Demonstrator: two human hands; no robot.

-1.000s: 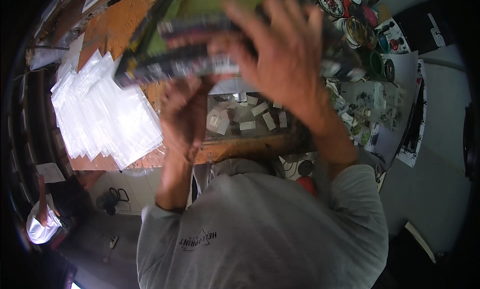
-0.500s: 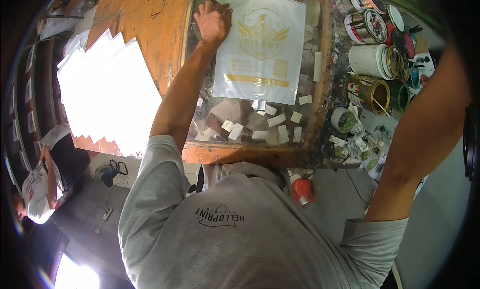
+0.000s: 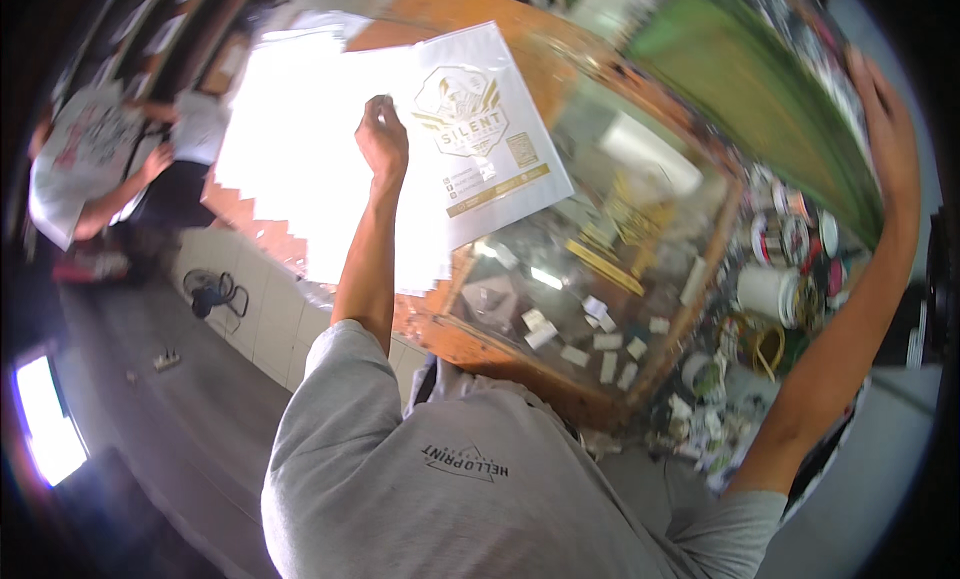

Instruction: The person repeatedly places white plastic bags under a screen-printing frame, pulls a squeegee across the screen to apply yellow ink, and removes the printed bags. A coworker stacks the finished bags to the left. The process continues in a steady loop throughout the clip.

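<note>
A white plastic bag (image 3: 530, 169) printed with a gold emblem and a gold band overlaps the spread of white bags (image 3: 290, 139) on the left of the table. My left hand (image 3: 383, 139) is closed in a pinch at the printed bag's left side, where glare washes out the edge. Far to the right, my right hand (image 3: 885, 134) grips the outer edge of a green screen printing frame (image 3: 745, 89), which is raised at a slant. Below the frame, the glass plate (image 3: 500, 299) shows a gold print and several small pale pieces.
Paint cans and a white tub (image 3: 768, 291) crowd the table's right side, with crumpled scraps (image 3: 710, 419) nearer me. Another person (image 3: 100, 164) is at the far left. A small fan (image 3: 212, 291) stands on the floor left of the table.
The printed bag has moved left from the glass plate onto the white bags with my left hand. My right hand and more of the green frame have come into view; the view has turned.
</note>
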